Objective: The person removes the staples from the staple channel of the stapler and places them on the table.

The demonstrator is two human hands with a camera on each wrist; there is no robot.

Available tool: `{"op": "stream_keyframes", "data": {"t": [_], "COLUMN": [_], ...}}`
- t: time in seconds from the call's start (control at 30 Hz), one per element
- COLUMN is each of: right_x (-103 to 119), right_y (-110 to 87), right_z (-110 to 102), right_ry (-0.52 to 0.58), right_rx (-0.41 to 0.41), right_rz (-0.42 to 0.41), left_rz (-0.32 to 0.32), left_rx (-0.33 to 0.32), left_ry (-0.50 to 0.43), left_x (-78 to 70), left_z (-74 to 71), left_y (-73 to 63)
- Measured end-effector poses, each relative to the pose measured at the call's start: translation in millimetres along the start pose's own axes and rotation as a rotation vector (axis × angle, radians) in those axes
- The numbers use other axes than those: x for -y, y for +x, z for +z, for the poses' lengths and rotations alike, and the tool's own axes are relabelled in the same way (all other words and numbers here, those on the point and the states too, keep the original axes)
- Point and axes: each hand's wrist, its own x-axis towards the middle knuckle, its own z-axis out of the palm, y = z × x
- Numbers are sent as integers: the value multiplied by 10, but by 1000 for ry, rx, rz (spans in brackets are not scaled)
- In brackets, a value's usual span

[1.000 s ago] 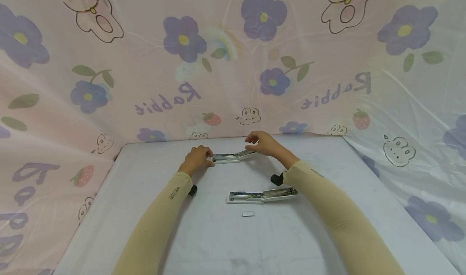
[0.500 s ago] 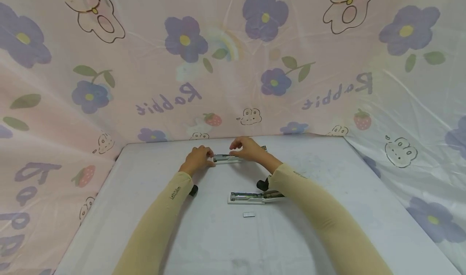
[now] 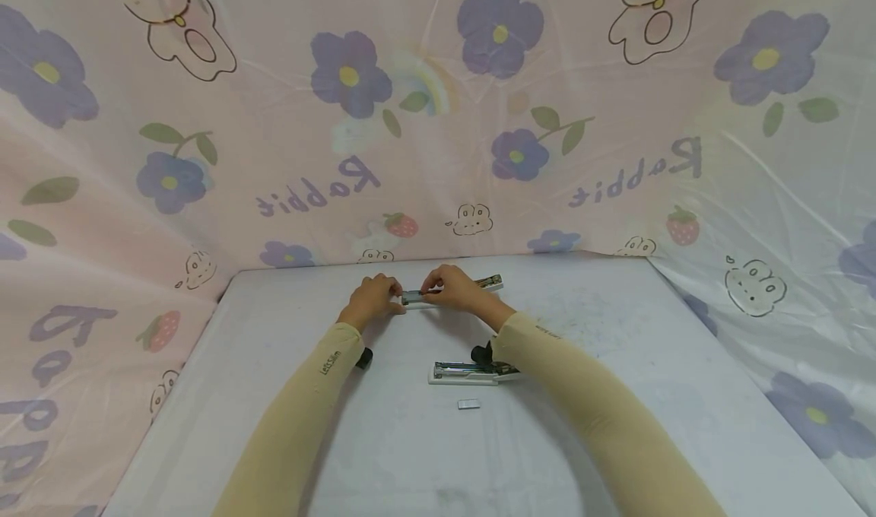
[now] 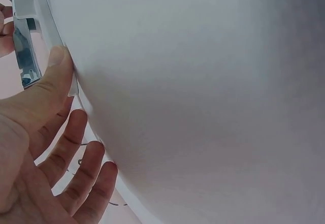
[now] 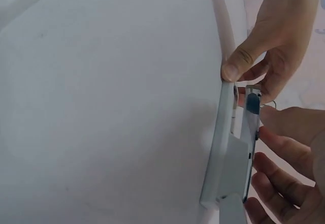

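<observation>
At the table's far side lies a white stapler (image 3: pixel 491 282), opened out, its cover tilted back to the right. My left hand (image 3: pixel 370 301) grips the left end of its base; in the left wrist view the thumb (image 4: pixel 58 69) presses the near edge, with the index finger behind. My right hand (image 3: pixel 452 287) has its fingertips at the metal magazine (image 5: pixel 250 115), thumb and index close together; whether they pinch anything is hidden. Nearer lies a second opened stapler (image 3: pixel 461 372), partly behind the right wrist, and before it a small staple strip (image 3: pixel 468 404).
A white cloth covers the table (image 3: pixel 411 456). Its far edge meets a hanging curtain (image 3: pixel 438 144) printed with flowers and rabbits. A black wrist camera (image 3: pixel 481 354) on the right arm hangs over the second stapler.
My right hand has moved left from the far stapler's raised cover to its magazine, fingertips coming down onto it. The right sleeve now covers part of the nearer stapler. My left hand stays put.
</observation>
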Motion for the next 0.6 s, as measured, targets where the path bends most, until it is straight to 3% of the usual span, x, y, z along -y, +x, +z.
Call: {"op": "stream_keyframes", "data": {"t": [0.6], "right_x": [79], "right_y": [0], "right_z": [30], "right_ry": [-10], "right_rx": [23], "right_rz": [84], "left_rz": [-7], "left_rx": [0], "left_ry": [9], "left_x": [-7], "left_z": [1], "left_y": [7]}}
